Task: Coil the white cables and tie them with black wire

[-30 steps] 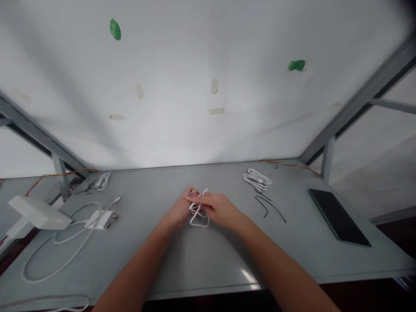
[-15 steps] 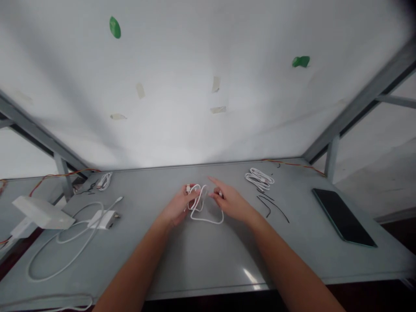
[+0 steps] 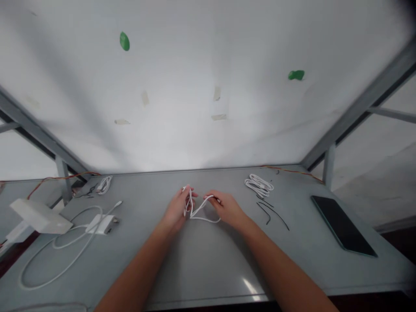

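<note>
Between my two hands a thin white cable (image 3: 206, 219) runs in loops just above the grey table. My left hand (image 3: 177, 209) is closed around gathered loops of it, with a small pale end showing near the fingertips. My right hand (image 3: 226, 208) pinches another stretch of the same cable between thumb and fingers. From there the cable curves down and back toward the left hand. The right hand's grip partly hides the piece it holds.
Right of my hands lie a coiled white cable (image 3: 259, 186), several black twist ties (image 3: 273, 212) and a dark tablet (image 3: 344, 225). At left are a small cable coil (image 3: 104, 185), a white power adapter (image 3: 101, 224) with a long cord, and a white box-shaped object (image 3: 42, 216).
My right index finger, stretched out before, has curled in, and the right hand now pulls a strand of cable away from the left. The view has tilted slightly upward.
</note>
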{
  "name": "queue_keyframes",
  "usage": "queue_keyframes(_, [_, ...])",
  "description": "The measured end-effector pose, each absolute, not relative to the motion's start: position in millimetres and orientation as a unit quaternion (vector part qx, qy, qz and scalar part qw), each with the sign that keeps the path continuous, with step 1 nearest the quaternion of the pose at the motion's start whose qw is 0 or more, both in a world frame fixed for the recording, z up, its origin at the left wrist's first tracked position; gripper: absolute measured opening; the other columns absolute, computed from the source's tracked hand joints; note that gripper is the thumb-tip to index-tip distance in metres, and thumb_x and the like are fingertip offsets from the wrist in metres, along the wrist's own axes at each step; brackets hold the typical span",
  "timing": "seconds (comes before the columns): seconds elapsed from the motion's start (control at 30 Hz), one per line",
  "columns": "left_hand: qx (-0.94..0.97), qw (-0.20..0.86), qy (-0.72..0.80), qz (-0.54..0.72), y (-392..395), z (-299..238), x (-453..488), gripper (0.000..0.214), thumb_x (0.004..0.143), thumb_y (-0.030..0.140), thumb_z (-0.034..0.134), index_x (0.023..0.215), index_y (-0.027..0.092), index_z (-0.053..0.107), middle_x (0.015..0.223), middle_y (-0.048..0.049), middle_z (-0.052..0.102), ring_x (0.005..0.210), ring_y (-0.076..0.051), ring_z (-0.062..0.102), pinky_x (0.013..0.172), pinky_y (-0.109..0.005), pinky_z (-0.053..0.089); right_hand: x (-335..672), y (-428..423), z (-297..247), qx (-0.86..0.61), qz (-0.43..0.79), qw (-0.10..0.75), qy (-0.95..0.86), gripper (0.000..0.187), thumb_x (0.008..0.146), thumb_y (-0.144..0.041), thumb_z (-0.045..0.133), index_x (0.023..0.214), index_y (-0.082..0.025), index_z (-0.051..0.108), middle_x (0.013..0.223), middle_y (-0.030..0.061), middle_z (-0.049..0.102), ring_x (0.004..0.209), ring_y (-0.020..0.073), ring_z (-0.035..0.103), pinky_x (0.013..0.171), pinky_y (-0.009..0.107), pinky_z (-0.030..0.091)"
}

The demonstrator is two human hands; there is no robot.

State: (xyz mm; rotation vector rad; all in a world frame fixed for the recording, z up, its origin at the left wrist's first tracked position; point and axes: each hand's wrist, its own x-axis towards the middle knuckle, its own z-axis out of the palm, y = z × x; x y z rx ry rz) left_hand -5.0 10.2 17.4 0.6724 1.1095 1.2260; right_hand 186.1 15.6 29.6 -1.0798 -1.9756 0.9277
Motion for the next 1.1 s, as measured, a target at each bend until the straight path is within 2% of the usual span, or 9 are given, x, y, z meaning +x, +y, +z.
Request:
queue_keyframes(0.07, [0.270, 0.614, 0.497, 0.551, 15, 15, -11, 0.060, 0.068, 0.064, 0.083, 0.101, 0.017, 0.065, 0.082, -0.0020, 0.071, 0.055, -0.009, 0.052, 0.051, -0.024, 0.038, 194, 13, 38, -0.419, 0.351, 0.368, -0.752, 0.030, 0.100, -0.034, 0.048, 0.100, -0.021, 0.075, 0.094, 0.0050, 0.077, 0.081, 0.0191, 0.066, 0.073, 0.028, 0.046])
queue_keyframes(0.13, [0.255, 0.592, 0.509, 0.570, 19, 12, -17, 0.057, 0.071, 0.062, 0.081, 0.102, 0.016, 0.066, 0.082, -0.0030, 0.071, 0.055, -0.009, 0.052, 0.052, -0.023, 0.038, 201, 11, 46, -0.437, 0.338, 0.398, -0.732, 0.033, 0.100, -0.039, 0.048, 0.101, -0.020, 0.075, 0.091, 0.0052, 0.077, 0.074, 0.0184, 0.064, 0.067, 0.027, 0.045])
queue_keyframes(0.23, [0.233, 0.570, 0.522, 0.590, 24, 7, -26, 0.049, 0.076, 0.060, 0.077, 0.097, 0.016, 0.067, 0.078, -0.0025, 0.070, 0.055, -0.009, 0.052, 0.053, -0.023, 0.039, 209, 9, 52, -0.465, 0.313, 0.452, -0.694, 0.039, 0.100, -0.048, 0.049, 0.101, -0.019, 0.075, 0.072, 0.0021, 0.068, 0.056, 0.0150, 0.051, 0.053, 0.026, 0.037])
queue_keyframes(0.33, [0.230, 0.551, 0.528, 0.604, 28, 4, -33, 0.042, 0.080, 0.056, 0.074, 0.091, 0.017, 0.066, 0.077, -0.0016, 0.068, 0.054, -0.009, 0.050, 0.052, -0.022, 0.037, 215, 9, 53, -0.481, 0.286, 0.530, -0.637, 0.038, 0.100, -0.050, 0.054, 0.101, -0.019, 0.074, 0.060, -0.0024, 0.056, 0.050, 0.0130, 0.043, 0.049, 0.025, 0.032])
queue_keyframes(0.43, [0.231, 0.521, 0.542, 0.618, 30, 4, -40, 0.039, 0.081, 0.054, 0.075, 0.089, 0.017, 0.065, 0.081, -0.0023, 0.069, 0.056, -0.009, 0.051, 0.053, -0.022, 0.036, 218, 9, 57, -0.482, 0.282, 0.605, -0.567, 0.037, 0.098, -0.052, 0.058, 0.100, -0.018, 0.072, 0.058, -0.0039, 0.051, 0.050, 0.0121, 0.043, 0.047, 0.025, 0.031])
queue_keyframes(0.6, [0.241, 0.481, 0.565, 0.626, 34, 4, -52, 0.041, 0.078, 0.055, 0.078, 0.090, 0.017, 0.065, 0.077, -0.0010, 0.066, 0.056, -0.009, 0.049, 0.056, -0.022, 0.036, 225, 11, 69, -0.481, 0.284, 0.671, -0.487, 0.038, 0.095, -0.057, 0.063, 0.098, -0.019, 0.070, 0.062, -0.0034, 0.054, 0.050, 0.0106, 0.044, 0.045, 0.022, 0.034])
queue_keyframes(0.7, [0.251, 0.500, 0.551, 0.619, 36, 3, -53, 0.046, 0.077, 0.059, 0.077, 0.092, 0.016, 0.066, 0.077, -0.0018, 0.067, 0.057, -0.009, 0.048, 0.055, -0.023, 0.035, 228, 12, 70, -0.487, 0.289, 0.669, -0.482, 0.039, 0.094, -0.058, 0.064, 0.098, -0.020, 0.070, 0.061, -0.0040, 0.054, 0.049, 0.0106, 0.044, 0.044, 0.022, 0.034])
queue_keyframes(0.93, [0.321, 0.538, 0.532, 0.570, 31, -3, -31, 0.059, 0.078, 0.067, 0.075, 0.105, 0.016, 0.069, 0.094, -0.0087, 0.076, 0.060, -0.011, 0.049, 0.058, -0.024, 0.036, 219, 7, 60, -0.484, 0.302, 0.577, -0.584, 0.039, 0.100, -0.054, 0.056, 0.104, -0.019, 0.073, 0.063, -0.0023, 0.055, 0.052, 0.0118, 0.045, 0.048, 0.024, 0.038])
queue_keyframes(1.1, [0.370, 0.536, 0.554, 0.518, 27, -5, -14, 0.052, 0.082, 0.068, 0.071, 0.098, 0.019, 0.069, 0.091, -0.0084, 0.076, 0.070, -0.016, 0.057, 0.064, -0.026, 0.039, 207, 1, 56, -0.464, 0.361, 0.524, -0.616, 0.040, 0.100, -0.054, 0.054, 0.104, -0.021, 0.075, 0.071, 0.0022, 0.063, 0.062, 0.0160, 0.058, 0.056, 0.026, 0.047])
